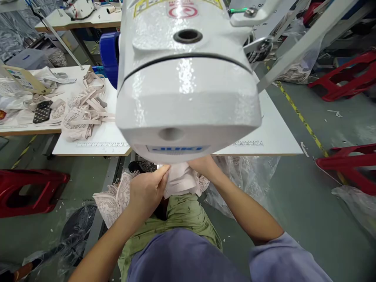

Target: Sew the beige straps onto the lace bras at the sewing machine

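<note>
A pale pink lace bra [180, 180] hangs below the front of a white sewing machine [188, 98], over my lap. My left hand [149, 190] is closed on its left part, thumb pressed to the forefinger. A fan of lace [113, 197] spreads out to the left of that hand. My right hand [202, 166] is at the upper right of the fabric, its fingers hidden behind the machine head. The needle area is also hidden by the machine head.
More pale bras [80, 113] are heaped on the white table [117, 149] at left, near a dark patterned item [42, 112]. Red stools [32, 192] stand on both sides. Clear plastic [243, 180] hangs under the table's right part. A slanted white post [305, 43] rises at right.
</note>
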`<control>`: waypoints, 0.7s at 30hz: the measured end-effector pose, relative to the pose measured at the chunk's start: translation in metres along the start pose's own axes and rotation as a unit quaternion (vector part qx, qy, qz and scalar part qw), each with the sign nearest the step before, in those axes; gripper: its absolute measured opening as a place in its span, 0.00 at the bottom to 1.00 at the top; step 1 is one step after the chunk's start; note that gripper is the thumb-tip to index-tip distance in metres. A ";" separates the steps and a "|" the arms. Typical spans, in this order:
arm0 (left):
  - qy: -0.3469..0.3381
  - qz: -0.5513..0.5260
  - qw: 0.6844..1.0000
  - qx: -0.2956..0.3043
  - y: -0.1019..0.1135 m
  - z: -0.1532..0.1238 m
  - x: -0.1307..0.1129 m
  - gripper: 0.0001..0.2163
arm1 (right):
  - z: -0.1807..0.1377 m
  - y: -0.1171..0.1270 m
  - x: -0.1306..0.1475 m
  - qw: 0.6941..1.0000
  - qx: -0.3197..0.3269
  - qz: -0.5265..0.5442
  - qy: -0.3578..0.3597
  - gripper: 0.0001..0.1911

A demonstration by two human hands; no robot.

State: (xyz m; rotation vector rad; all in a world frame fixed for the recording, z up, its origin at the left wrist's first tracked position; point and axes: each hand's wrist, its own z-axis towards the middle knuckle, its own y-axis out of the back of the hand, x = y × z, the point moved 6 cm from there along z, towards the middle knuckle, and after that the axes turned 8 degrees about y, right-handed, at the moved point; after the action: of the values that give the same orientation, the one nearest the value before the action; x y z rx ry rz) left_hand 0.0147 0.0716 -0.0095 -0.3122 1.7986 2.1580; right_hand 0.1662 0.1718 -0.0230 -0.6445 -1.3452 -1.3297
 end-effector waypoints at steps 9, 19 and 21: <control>-0.006 0.020 1.000 0.000 -0.001 0.002 -0.002 0.17 | 0.000 -0.004 -0.003 1.000 -0.002 0.012 0.008 0.04; -0.015 0.030 0.999 -0.002 0.000 0.003 -0.002 0.17 | 0.000 -0.003 -0.004 1.000 -0.001 0.003 0.006 0.06; -0.015 0.029 0.999 -0.003 0.000 0.003 -0.002 0.17 | 0.000 -0.004 -0.004 1.000 -0.003 0.002 0.007 0.06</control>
State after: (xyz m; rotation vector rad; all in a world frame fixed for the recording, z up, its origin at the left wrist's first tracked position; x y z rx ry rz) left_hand 0.0169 0.0739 -0.0079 -0.2309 1.8057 2.1961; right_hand 0.1639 0.1726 -0.0277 -0.6421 -1.3283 -1.3329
